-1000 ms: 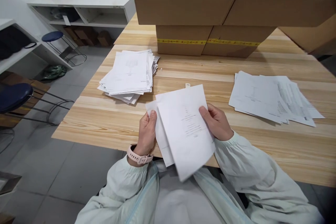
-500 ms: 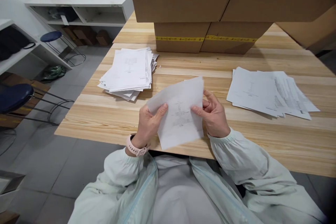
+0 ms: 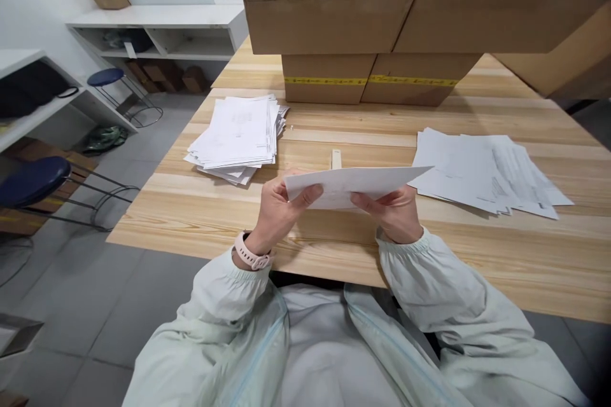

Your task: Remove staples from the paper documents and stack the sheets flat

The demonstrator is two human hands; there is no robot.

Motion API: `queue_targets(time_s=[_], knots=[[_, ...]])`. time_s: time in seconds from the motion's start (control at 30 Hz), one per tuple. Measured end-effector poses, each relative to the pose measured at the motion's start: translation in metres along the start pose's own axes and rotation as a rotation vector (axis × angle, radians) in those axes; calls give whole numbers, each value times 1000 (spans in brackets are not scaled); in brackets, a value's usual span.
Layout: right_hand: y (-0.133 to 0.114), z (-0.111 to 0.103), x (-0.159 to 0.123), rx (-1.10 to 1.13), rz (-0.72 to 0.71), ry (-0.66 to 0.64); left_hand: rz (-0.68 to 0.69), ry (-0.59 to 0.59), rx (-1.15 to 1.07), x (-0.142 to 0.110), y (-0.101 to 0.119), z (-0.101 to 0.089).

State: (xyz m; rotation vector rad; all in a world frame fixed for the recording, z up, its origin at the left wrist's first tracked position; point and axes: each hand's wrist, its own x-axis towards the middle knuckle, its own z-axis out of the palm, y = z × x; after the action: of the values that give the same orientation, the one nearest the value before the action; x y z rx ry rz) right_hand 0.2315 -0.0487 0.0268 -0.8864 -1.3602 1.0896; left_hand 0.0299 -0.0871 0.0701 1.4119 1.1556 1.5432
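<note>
Both my hands hold a folded white printed sheet point(image 3: 356, 181) above the near edge of the wooden table point(image 3: 334, 238). My left hand point(image 3: 279, 211) pinches its left end, thumb on top. My right hand point(image 3: 394, 211) grips it from beneath on the right side. The sheet lies nearly flat, seen edge-on. A small pale tag-like object point(image 3: 336, 158) lies on the table just behind the sheet.
A stack of white papers point(image 3: 238, 137) lies at the left of the table, a spread pile of printed sheets point(image 3: 482, 172) at the right. Cardboard boxes point(image 3: 372, 25) stand at the back. Blue stools point(image 3: 31, 181) and white shelves point(image 3: 153, 28) are off to the left.
The sheet has been folded and tipped from upright facing me to nearly flat. Both hands rose slightly and kept their grip on it.
</note>
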Motion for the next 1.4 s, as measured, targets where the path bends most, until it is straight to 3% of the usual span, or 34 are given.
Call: queue_targets(time_s=[0.37, 0.7, 0.83, 1.0, 1.17, 1.4], knots=[[-7, 6, -4, -32, -9, 21, -25, 18, -71, -5, -3, 12], [-1, 3, -5, -17, -12, 19, -121, 37, -88, -5, -10, 8], [-9, 4, -1, -31, -43, 86, -64, 48, -47, 2, 0, 9], [-2, -2, 3, -55, -35, 49, 23, 83, -24, 10, -1, 6], [15, -4, 2, -30, 28, -9, -2, 78, -30, 7, -16, 3], [11, -3, -2, -40, 67, 9, -24, 72, -27, 6, -11, 1]])
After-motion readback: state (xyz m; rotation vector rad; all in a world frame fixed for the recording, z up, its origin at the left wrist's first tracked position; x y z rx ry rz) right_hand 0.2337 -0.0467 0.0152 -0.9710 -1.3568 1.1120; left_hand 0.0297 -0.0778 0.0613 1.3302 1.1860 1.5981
